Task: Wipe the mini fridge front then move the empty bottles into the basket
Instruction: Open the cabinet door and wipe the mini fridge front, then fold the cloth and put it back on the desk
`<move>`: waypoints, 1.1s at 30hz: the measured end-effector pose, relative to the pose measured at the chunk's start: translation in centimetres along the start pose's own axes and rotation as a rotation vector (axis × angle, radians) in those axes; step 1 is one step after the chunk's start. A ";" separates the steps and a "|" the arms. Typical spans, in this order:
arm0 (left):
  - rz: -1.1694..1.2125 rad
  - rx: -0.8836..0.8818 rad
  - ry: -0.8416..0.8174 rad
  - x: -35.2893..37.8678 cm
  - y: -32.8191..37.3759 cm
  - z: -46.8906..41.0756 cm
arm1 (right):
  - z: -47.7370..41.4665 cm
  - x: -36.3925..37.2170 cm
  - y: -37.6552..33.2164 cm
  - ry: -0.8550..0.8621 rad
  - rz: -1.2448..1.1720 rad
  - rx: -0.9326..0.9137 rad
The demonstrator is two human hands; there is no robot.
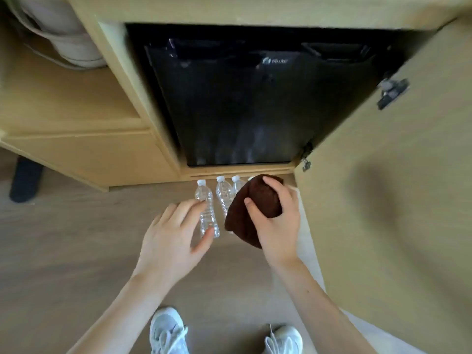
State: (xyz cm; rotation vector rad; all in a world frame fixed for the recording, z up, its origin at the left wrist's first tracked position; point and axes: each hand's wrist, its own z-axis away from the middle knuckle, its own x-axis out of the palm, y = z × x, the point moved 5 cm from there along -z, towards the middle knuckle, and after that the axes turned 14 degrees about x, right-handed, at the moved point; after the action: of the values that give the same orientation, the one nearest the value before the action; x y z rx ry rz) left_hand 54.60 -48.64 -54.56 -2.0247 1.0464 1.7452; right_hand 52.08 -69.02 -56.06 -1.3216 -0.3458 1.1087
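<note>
The black mini fridge [245, 106] sits inside a wooden cabinet, its door closed and glossy. On the floor in front of it stand several clear empty bottles [222, 194] with white caps, in a row. My right hand [277, 226] grips a bunched dark brown cloth [251, 210] just above the bottles, hiding the rightmost ones. My left hand [173, 233] is spread wide beside the leftmost bottle [206, 208], fingertips touching or nearly touching it. No basket is in view.
The wooden cabinet door [383, 190] hangs swung out at the right, close to my right arm. An open shelf [63, 98] with a pale round object lies at the left. My two white shoes [167, 330] stand on the wood floor below.
</note>
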 end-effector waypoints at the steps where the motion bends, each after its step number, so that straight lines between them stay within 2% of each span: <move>1: 0.023 -0.022 -0.018 -3.2 1.4 0.0 | 1.7 -1.4 -2.8 -0.025 0.034 -0.004; 6: 0.099 -0.081 -0.067 -21.9 7.1 -1.4 | 10.0 -9.0 -19.1 -0.101 0.189 -0.032; 12: 0.101 -0.008 0.024 -42.3 10.5 -3.9 | 17.6 -15.6 -36.3 -0.142 0.189 -0.129; 17: 0.013 0.059 0.146 -54.7 11.0 -4.8 | 22.0 -18.3 -46.4 -0.159 0.142 -0.234; 23: -0.073 0.017 0.281 -62.0 12.2 -3.9 | 25.3 -19.6 -53.0 -0.186 0.089 -0.387; 33: -0.122 -0.268 0.296 -60.7 15.1 2.2 | 26.9 -19.2 -51.2 -0.392 0.076 -0.376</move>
State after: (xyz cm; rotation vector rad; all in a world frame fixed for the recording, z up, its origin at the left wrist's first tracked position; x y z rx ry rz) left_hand 42.02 -37.15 5.64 -2.5145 0.7769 1.6305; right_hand 45.22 -61.14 3.98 -1.4466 -0.8315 1.4167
